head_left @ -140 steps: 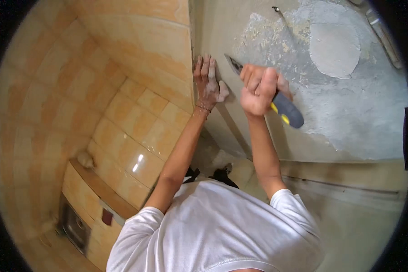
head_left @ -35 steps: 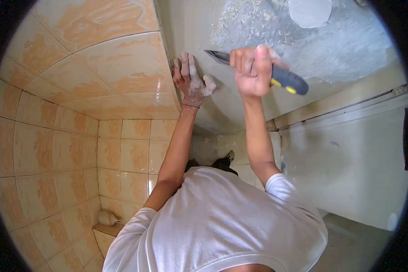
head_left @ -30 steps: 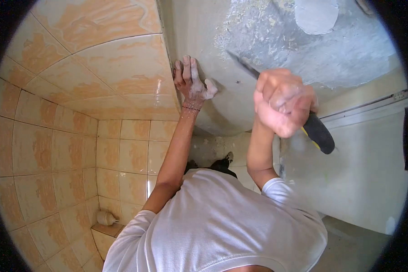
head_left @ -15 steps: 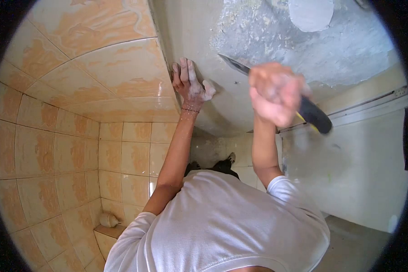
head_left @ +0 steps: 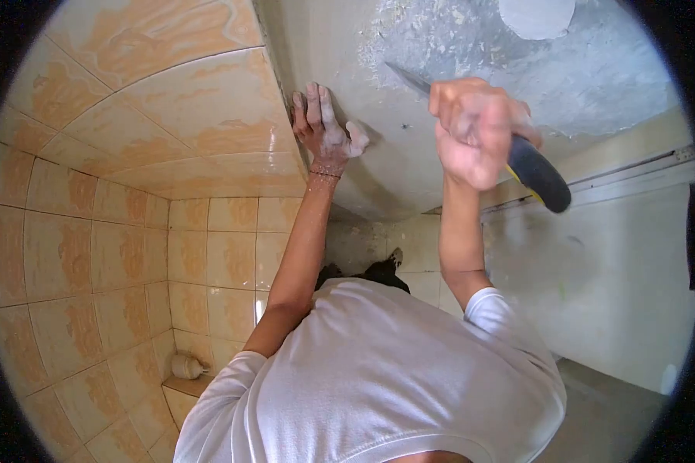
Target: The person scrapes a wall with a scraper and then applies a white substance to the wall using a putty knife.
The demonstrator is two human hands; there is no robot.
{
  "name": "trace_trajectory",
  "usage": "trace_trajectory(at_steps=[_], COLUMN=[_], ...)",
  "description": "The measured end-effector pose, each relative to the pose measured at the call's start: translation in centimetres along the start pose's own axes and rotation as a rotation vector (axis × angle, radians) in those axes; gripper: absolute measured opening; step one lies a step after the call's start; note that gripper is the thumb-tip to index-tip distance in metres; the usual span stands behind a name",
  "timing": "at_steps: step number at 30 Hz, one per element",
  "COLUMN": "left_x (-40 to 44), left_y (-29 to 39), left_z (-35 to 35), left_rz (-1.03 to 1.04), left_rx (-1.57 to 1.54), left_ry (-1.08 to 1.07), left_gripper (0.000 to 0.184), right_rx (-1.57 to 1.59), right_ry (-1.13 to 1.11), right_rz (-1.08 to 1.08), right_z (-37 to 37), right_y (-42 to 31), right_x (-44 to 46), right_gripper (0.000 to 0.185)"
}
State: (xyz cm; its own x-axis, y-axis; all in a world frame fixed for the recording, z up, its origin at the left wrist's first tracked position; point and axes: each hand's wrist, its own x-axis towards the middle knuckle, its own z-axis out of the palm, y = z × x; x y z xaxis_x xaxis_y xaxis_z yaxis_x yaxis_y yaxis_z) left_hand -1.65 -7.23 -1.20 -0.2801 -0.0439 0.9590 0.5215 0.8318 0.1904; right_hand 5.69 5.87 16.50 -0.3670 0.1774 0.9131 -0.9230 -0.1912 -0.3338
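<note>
My right hand (head_left: 483, 131) is closed round a scraper (head_left: 538, 176) with a black handle edged in yellow. Its thin metal blade (head_left: 405, 78) points up and left, near the rough patch of the wall; I cannot tell whether its tip touches. Palm against the smooth grey wall (head_left: 394, 147), my left hand (head_left: 326, 127) lies with fingers spread, close to the edge of the tiled wall. White dust coats the fingers and wrist of that hand.
A rough, scraped patch (head_left: 618, 85) with a white round spot (head_left: 538, 17) covers the upper wall. Orange-patterned tiles (head_left: 232, 108) stand to the left. A pale door-like panel (head_left: 594, 278) is at right. A small whitish object (head_left: 186, 366) sits on a low ledge.
My right hand and the scraper have moved slightly up and to the right. My left hand stays on the wall, and the whole view has shifted a little.
</note>
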Motion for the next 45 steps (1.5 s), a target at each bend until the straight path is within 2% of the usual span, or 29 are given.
trace_trajectory(at_steps=[3, 5, 8, 9, 10, 12, 13, 14, 16, 17, 19, 20, 22, 23, 26, 27, 28, 30, 31, 32, 35, 36, 38, 39, 42, 43, 44, 45], left_x=[0.4, -0.1, 0.2, 0.2, 0.2, 0.3, 0.2, -0.1, 0.0, 0.4, 0.2, 0.2, 0.2, 0.1, 0.4, 0.5, 0.4, 0.3, 0.3, 0.2, 0.3, 0.3, 0.2, 0.1, 0.1, 0.3, 0.6, 0.7], left_y=[0.1, 0.3, 0.1, 0.2, 0.2, 0.2, 0.2, 0.2, 0.1, 0.0, 0.0, 0.0, 0.1, 0.2, 0.0, 0.0, 0.0, -0.2, -0.2, -0.1, 0.0, 0.0, 0.0, 0.0, 0.1, 0.1, 0.0, 0.1], left_z=[0.3, -0.2, 0.1, 0.1, 0.2, 0.3, 0.1, -0.2, 0.2, 0.5, 0.3, 0.2, 0.1, -0.1, 0.1, 0.2, 0.1, 0.3, 0.3, 0.3, 0.2, 0.2, 0.2, 0.2, -0.1, 0.1, 0.3, 0.3], left_rz=[-0.006, -0.017, 0.006, 0.001, -0.007, -0.011, -0.013, -0.013, -0.004, -0.002, -0.004, -0.009, -0.009, -0.011, 0.007, 0.009, 0.007, 0.003, 0.008, 0.011, 0.001, 0.001, -0.002, -0.006, -0.004, -0.001, 0.001, 0.003], left_rx=[0.014, 0.023, -0.011, -0.008, -0.003, 0.013, 0.021, 0.017, 0.017, 0.019, 0.041, 0.044, 0.004, 0.001, 0.005, 0.011, 0.015, 0.002, -0.008, -0.011, 0.008, 0.014, 0.018, 0.014, 0.005, -0.002, -0.001, 0.005], left_ry=[0.013, -0.005, 0.011, 0.016, 0.019, 0.018, 0.004, -0.002, 0.011, 0.026, 0.012, 0.010, 0.007, 0.001, 0.026, 0.026, 0.018, 0.027, 0.042, 0.045, 0.037, 0.026, 0.011, 0.014, 0.020, 0.024, 0.028, 0.039], left_gripper=[0.066, 0.066, 0.066, 0.066, 0.066, 0.066, 0.066, 0.066, 0.067, 0.067, 0.067, 0.067, 0.067, 0.067, 0.067, 0.067, 0.067, 0.067, 0.067, 0.067, 0.067, 0.067, 0.067, 0.067, 0.067, 0.067, 0.067, 0.067], right_rx=[0.133, 0.090, 0.063, 0.067, 0.071, 0.248, 0.073, 0.069, -0.006, -0.002, 0.173, 0.175, -0.028, -0.100, -0.228, -0.008, -0.010, -0.382, 0.006, 0.004, 0.058, 0.061, -0.231, -0.002, -0.039, 0.166, 0.168, 0.141], right_ry=[-0.122, -0.013, 0.049, -0.097, -0.105, -0.272, 0.315, 0.320, -0.050, -0.059, -0.253, -0.255, -0.140, -0.137, -0.238, -0.363, -0.368, -0.131, -0.034, -0.034, -0.272, -0.275, -0.168, -0.123, -0.226, -0.300, -0.302, -0.185], right_rz=[0.021, 0.108, 0.158, 0.287, 0.281, 0.021, 0.082, 0.085, 0.174, 0.163, -0.042, -0.038, -0.232, -0.109, -0.031, -0.017, -0.015, 0.088, 0.247, 0.243, 0.056, 0.056, 0.039, -0.023, 0.097, 0.106, 0.102, 0.087], right_z=[0.0, 0.0, 0.4, 0.3, 0.0, -0.3, -2.1, -1.6, -0.5, 0.1, 1.3, 1.4, 1.6, 1.3, 0.7, 0.1, 0.1, 0.0, 0.0, -0.2, 1.0, 1.1, 0.7, 0.3, -0.1, -0.2, -0.3, -0.5], right_y=[-1.0, 1.5, 1.1, -1.2, -1.5, -1.7, 3.1, 3.4, 3.4, 2.1, -1.6, -0.6, 1.7, 0.5, -2.5, -2.9, -2.4, 0.0, 1.4, 1.2, -1.2, -0.9, -0.1, 1.1, -0.9, -1.9, -1.0, 0.7], right_x=[0.1, -0.4, -0.6, -0.3, 0.1, 0.5, -4.0, -3.7, -1.6, -0.3, 1.0, 1.1, 1.1, 1.8, 2.6, 2.9, 2.7, 1.4, 1.1, 1.0, 2.0, 1.9, 1.4, 1.6, 2.1, 2.3, 2.2, 1.7], right_gripper=[0.038, 0.037, 0.033, 0.028, 0.028, 0.025, 0.027, 0.027, 0.027, 0.027, 0.030, 0.030, 0.036, 0.037, 0.035, 0.034, 0.034, 0.034, 0.032, 0.032, 0.033, 0.033, 0.034, 0.034, 0.032, 0.028, 0.028, 0.028])
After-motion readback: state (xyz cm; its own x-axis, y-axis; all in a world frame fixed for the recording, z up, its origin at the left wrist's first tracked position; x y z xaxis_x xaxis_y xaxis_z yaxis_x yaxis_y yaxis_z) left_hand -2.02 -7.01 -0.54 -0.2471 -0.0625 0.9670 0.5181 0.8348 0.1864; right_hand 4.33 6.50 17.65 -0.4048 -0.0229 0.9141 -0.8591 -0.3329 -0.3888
